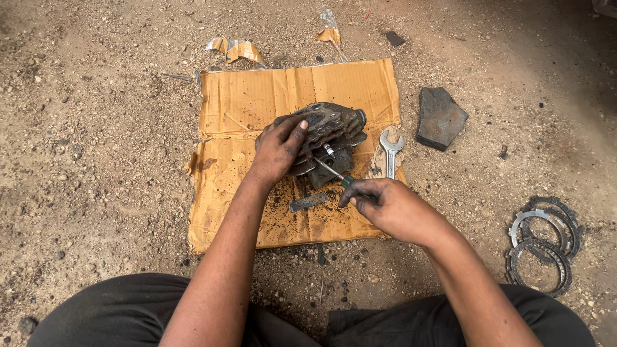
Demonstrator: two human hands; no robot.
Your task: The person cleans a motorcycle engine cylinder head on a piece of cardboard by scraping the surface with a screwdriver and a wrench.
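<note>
Screwdriver [334, 172] in right grip [385, 205]

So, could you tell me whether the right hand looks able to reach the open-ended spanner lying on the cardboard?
Probably yes: the spanner lies uncovered just beyond the right hand, though that hand already grips a screwdriver.

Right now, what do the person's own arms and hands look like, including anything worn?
Both forearms are bare, with no sleeves in view. No gloves, watch or rings can be seen on the left hand or the right hand. Dark grime smudges the fingers of both. Dark trousers cover the legs below.
</note>
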